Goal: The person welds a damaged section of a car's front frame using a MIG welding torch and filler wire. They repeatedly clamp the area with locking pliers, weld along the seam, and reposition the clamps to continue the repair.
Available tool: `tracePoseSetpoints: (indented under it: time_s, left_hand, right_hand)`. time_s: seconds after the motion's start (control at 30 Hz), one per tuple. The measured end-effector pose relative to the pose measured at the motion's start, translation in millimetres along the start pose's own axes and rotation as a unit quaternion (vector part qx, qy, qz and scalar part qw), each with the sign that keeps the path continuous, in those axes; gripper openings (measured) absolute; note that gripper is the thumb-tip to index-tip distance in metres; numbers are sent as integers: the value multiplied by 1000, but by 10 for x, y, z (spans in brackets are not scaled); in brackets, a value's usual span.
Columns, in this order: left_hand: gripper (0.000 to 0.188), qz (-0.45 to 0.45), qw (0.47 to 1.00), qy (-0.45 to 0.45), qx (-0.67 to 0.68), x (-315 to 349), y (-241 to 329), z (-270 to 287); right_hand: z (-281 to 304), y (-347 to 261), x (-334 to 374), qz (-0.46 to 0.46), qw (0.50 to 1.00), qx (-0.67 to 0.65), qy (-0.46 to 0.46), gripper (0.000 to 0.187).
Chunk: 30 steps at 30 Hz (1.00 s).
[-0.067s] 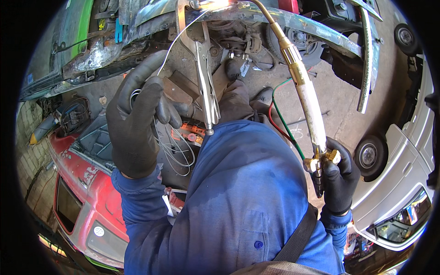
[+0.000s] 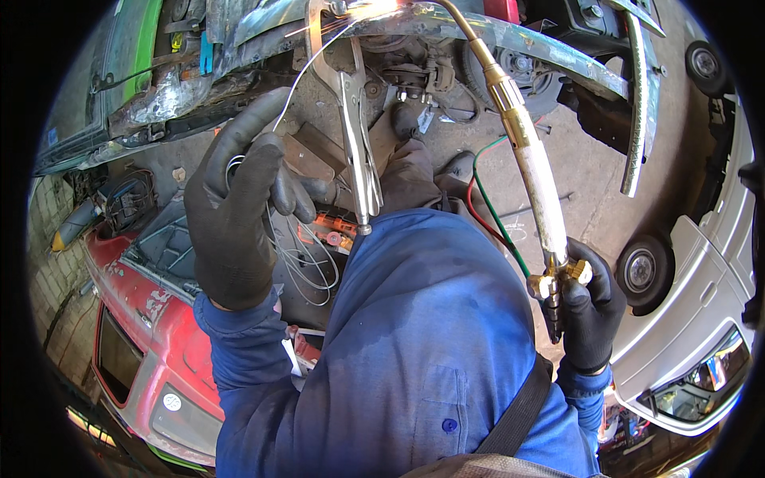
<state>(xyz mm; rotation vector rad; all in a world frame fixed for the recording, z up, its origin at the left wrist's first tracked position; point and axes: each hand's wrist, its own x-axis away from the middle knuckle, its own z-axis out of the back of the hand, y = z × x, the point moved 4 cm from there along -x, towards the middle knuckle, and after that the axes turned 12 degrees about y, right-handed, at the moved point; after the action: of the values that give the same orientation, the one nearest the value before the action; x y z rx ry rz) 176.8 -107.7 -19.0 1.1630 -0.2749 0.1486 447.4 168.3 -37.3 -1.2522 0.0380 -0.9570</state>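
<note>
My gloved left hand (image 2: 239,207) pinches a thin filler wire (image 2: 306,68) between thumb and fingers. The wire's upper end runs up to a bright glowing spot on the metal edge (image 2: 470,25), and its loose coil hangs below the hand. In my gloved right hand (image 2: 594,307), a brass and silver gas welding torch (image 2: 535,163) is gripped by its valve end. The torch's bent neck reaches the same edge, where sparks fly. Locking pliers (image 2: 351,119) are clamped on the edge beside the glow, handles hanging down.
Red and green hoses (image 2: 510,239) trail near the torch. A red car body (image 2: 159,319) stands at left, a white vehicle (image 2: 685,303) at right. Orange tools (image 2: 333,227) lie below the pliers. A ridged metal strip (image 2: 637,119) hangs at the far right of the metal edge.
Sparks now spray leftward from the glowing spot, which looks brighter. Both hands, the wire and the torch hold nearly the same place.
</note>
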Motion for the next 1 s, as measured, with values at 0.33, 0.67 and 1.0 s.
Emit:
tracePoseSetpoints:
  time_s: [0.33,0.67,1.0]
  left_hand:
    - [45,6,1000,-13,9,-58,-11,13]
    - [44,-2,1000,0,16,-65,-41,1]
    - [45,5,1000,-6,17,-70,-38,7]
  right_hand:
    - [-33,34,-37,4,1000,-5,6,64]
    - [-26,35,-37,-8,1000,-6,1,64]
    - [-42,28,-33,-7,1000,-11,4,63]
